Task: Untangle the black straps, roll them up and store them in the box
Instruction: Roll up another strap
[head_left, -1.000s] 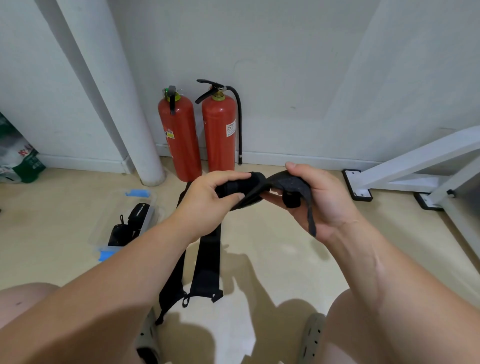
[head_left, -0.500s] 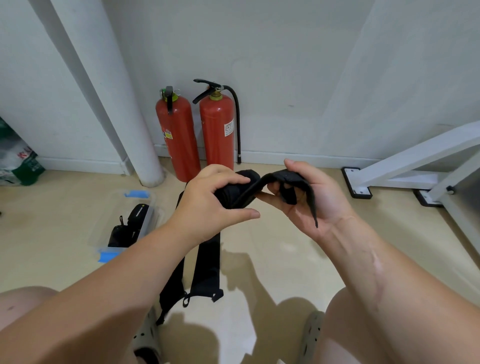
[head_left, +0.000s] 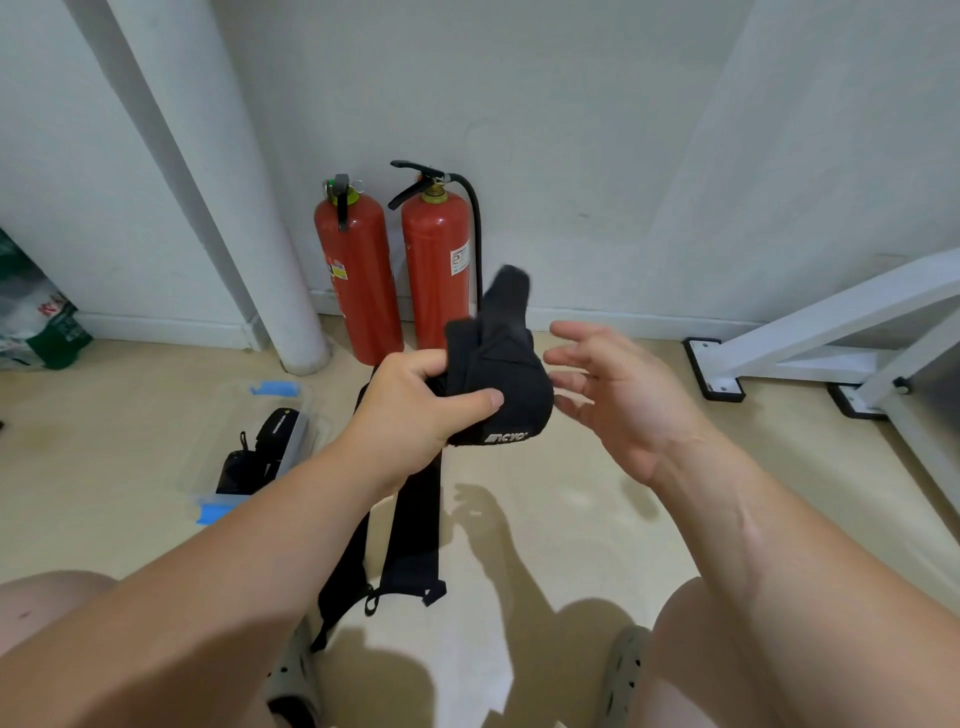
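Observation:
My left hand (head_left: 415, 400) grips a black strap (head_left: 501, 384) that is partly rolled, with white lettering near its lower edge and a loose end sticking up. My right hand (head_left: 613, 395) hovers just right of the roll, fingers spread and holding nothing. Two more black straps (head_left: 415, 519) hang or lie below my left hand, reaching down to the floor between my knees. A clear plastic box (head_left: 306, 441) with blue clips stands on the floor to the left, with black rolled items inside.
Two red fire extinguishers (head_left: 358, 275) stand against the wall behind the straps, next to a white pipe (head_left: 249, 234). A white metal frame (head_left: 810, 338) with black feet occupies the right. A green and white bag (head_left: 36, 317) sits at the far left. My sandalled feet show at the bottom.
My right hand has let go of the strap and opened beside it. My left hand has turned the roll so its loose end now points up.

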